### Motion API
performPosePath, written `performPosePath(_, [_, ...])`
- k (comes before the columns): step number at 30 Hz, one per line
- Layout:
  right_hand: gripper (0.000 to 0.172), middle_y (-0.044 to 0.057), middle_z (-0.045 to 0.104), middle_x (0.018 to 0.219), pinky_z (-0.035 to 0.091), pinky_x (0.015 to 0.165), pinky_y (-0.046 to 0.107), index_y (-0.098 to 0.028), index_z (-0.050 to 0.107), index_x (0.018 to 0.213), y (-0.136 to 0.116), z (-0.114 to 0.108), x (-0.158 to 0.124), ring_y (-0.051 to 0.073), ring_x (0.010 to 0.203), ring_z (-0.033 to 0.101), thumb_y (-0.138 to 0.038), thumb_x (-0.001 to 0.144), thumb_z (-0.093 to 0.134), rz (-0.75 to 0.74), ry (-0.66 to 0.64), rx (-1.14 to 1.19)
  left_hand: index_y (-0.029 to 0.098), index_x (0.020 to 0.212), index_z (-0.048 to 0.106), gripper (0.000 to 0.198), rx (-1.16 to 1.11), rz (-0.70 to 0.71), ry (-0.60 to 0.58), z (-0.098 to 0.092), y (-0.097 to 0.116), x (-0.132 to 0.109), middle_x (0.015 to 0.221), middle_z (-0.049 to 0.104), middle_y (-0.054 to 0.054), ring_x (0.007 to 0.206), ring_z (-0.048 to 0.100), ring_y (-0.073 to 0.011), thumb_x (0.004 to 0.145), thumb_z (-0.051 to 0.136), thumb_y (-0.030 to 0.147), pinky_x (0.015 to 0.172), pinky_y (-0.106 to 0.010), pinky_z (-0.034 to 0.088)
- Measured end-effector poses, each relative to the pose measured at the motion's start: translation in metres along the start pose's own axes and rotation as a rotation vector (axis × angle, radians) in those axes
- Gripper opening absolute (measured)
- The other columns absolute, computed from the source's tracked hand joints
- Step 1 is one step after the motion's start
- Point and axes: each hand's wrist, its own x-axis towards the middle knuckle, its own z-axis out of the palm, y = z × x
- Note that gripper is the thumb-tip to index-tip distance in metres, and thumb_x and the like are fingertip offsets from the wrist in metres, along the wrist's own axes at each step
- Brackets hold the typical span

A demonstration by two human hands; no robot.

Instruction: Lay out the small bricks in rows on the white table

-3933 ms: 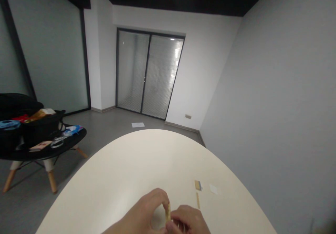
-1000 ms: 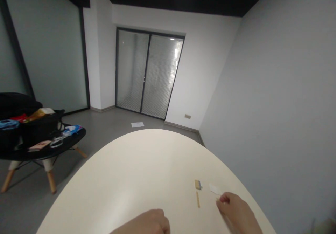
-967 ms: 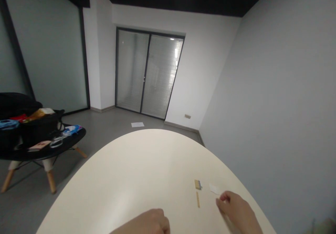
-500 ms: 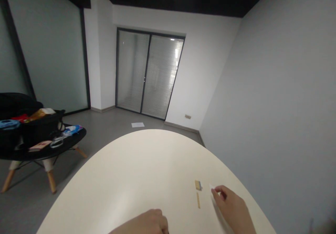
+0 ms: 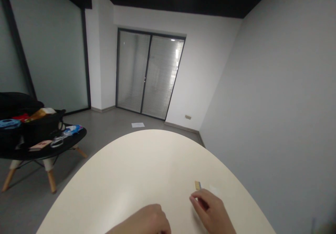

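My right hand [image 5: 212, 212] hangs over the right part of the round table, thumb and forefinger pinched together. Anything between those fingertips is too small to make out. Just beyond the knuckles lies a small yellowish card [image 5: 197, 185] with a bluish edge, partly covered by the hand. A small white slip [image 5: 213, 189] rests on the tabletop to the right of the card. The narrow yellow strip seen earlier is hidden from view. At the bottom centre, my left hand [image 5: 151, 220] is curled closed; what it may hold cannot be seen.
The cream round table [image 5: 147, 157] fills the foreground. At left, a black chair [image 5: 76, 141] carries a black bag [image 5: 42, 129] and several small items. A white sheet [image 5: 138, 125] lies on the floor beyond the table. A grey wall [image 5: 283, 115] rises at right.
My right hand has moved left from the white slip, which now lies free, to beside the yellowish card, covering the strip's spot. My left hand has shifted slightly.
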Motion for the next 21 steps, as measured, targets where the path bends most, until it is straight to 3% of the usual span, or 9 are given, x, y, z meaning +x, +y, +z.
performPosePath(2, [0.029,0.003,0.067,0.065,0.043,0.060,0.025,-0.022,0.073,0.075,-0.016,0.006,-0.003,0.016,0.059,0.059,-0.041,0.088,0.055,-0.034,-0.093,0.046,0.025,0.066,0.073,0.008,0.120,0.007,0.017,-0.003,0.007,0.000,0.067,0.068,0.000,0.075,0.056,-0.0209,0.072,0.072,0.020,0.080,-0.030,0.039])
performPosePath(6, [0.020,0.002,0.070,0.064,0.040,0.056,0.021,-0.020,0.075,0.070,-0.034,0.020,-0.010,0.014,0.061,0.059,-0.032,0.080,0.063,0.020,-0.257,0.202,0.025,0.085,0.076,0.013,0.369,-0.054,0.117,-0.007,0.017,-0.003,0.084,0.073,-0.002,0.083,0.059,-0.0205,0.076,0.071,0.017,0.080,-0.027,0.041])
performPosePath(12, [0.015,0.001,0.070,0.063,0.038,0.054,0.020,-0.020,0.078,0.071,-0.034,0.034,-0.013,0.012,0.059,0.056,-0.030,0.074,0.068,0.098,-0.341,0.315,0.024,0.085,0.076,0.015,0.328,0.014,0.160,-0.005,0.013,-0.004,0.083,0.072,-0.001,0.078,0.062,-0.0162,0.077,0.068,0.014,0.075,-0.022,0.045])
performPosePath(17, [0.021,-0.003,0.056,0.054,0.031,0.048,0.020,-0.018,0.075,0.069,-0.035,0.039,-0.010,0.008,0.050,0.041,-0.038,0.069,0.069,0.118,-0.457,0.427,0.021,0.075,0.077,0.023,0.268,0.103,0.183,-0.003,0.008,-0.001,0.073,0.069,-0.001,0.077,0.063,-0.0153,0.071,0.064,0.002,0.070,-0.019,0.045])
performPosePath(21, [0.025,-0.004,0.051,0.055,0.030,0.048,0.021,-0.016,0.071,0.070,-0.032,0.044,-0.011,0.007,0.049,0.038,-0.041,0.067,0.069,0.135,-0.476,0.496,0.019,0.070,0.076,0.027,0.191,0.149,0.235,-0.001,0.005,0.000,0.074,0.069,-0.001,0.075,0.063,-0.0141,0.065,0.063,-0.004,0.069,-0.018,0.045])
